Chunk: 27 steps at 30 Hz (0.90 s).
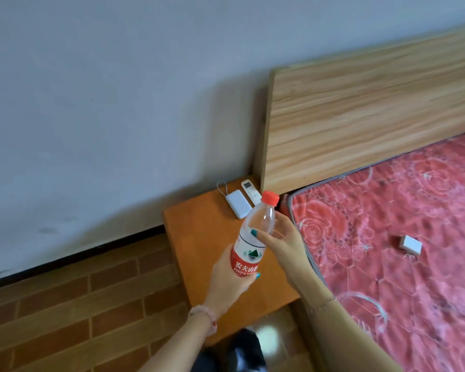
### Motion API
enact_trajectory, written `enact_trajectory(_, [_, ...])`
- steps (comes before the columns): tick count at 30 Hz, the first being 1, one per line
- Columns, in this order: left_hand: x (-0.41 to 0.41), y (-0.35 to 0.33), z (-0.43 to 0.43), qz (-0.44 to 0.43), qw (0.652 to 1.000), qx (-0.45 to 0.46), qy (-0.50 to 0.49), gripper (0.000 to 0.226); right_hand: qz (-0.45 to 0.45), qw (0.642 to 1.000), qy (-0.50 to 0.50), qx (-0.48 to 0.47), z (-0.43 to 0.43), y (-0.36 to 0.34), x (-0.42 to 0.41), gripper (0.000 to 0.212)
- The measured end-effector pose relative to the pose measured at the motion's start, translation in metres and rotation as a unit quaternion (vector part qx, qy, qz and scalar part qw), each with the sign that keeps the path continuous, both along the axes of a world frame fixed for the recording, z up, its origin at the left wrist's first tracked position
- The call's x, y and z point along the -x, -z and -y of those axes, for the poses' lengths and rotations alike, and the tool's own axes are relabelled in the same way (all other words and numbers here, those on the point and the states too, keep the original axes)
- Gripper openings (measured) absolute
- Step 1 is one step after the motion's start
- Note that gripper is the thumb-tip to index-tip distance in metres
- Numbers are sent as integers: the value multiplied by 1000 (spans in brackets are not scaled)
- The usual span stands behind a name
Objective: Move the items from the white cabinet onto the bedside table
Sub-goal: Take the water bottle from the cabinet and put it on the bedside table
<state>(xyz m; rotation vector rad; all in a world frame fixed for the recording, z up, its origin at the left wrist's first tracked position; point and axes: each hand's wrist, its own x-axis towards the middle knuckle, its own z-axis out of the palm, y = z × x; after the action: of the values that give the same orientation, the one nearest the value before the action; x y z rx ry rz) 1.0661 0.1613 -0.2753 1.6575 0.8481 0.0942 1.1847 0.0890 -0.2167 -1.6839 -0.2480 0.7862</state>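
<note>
A clear plastic water bottle (pixel 255 232) with a red cap and red label is held tilted above the orange bedside table (pixel 204 237). My left hand (pixel 231 280) grips its lower, labelled part. My right hand (pixel 282 240) holds the upper clear part, thumb across the front and fingers behind. On the far end of the table lie a white power bank (pixel 238 204) with a cord loop and a white remote control (pixel 251 192). The white cabinet is out of view.
A wooden headboard (pixel 373 108) stands to the right of the table against the grey wall. The bed's red floral mattress (pixel 400 251) carries a small white box (pixel 410 245). Brick-pattern flooring (pixel 78 304) lies to the left.
</note>
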Motion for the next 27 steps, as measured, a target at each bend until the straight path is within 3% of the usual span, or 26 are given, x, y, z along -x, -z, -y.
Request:
enact_trajectory(6, [-9, 38, -21, -1, 1000, 7, -22, 61, 12, 999, -20, 33, -33, 32, -16, 35])
enact_trajectory(13, [-8, 66, -71, 2, 999, -11, -33, 65, 21, 998, -45, 38, -87, 54, -23, 34])
enact_trajectory(19, [-16, 77, -122, -31, 999, -16, 24, 64, 62, 994, -85, 43, -133, 77, -30, 40])
enact_trajectory(22, [-16, 79, -143, -127, 988, -79, 34, 77, 112, 986, -113, 56, -153, 93, -32, 49])
enact_trajectory(24, [-9, 77, -153, -212, 959, -178, 67, 83, 127, 983, -115, 59, -166, 104, -33, 49])
enact_trajectory(27, [6, 79, -159, -258, 906, -320, 101, 77, 143, 984, -90, 57, -183, 120, -38, 51])
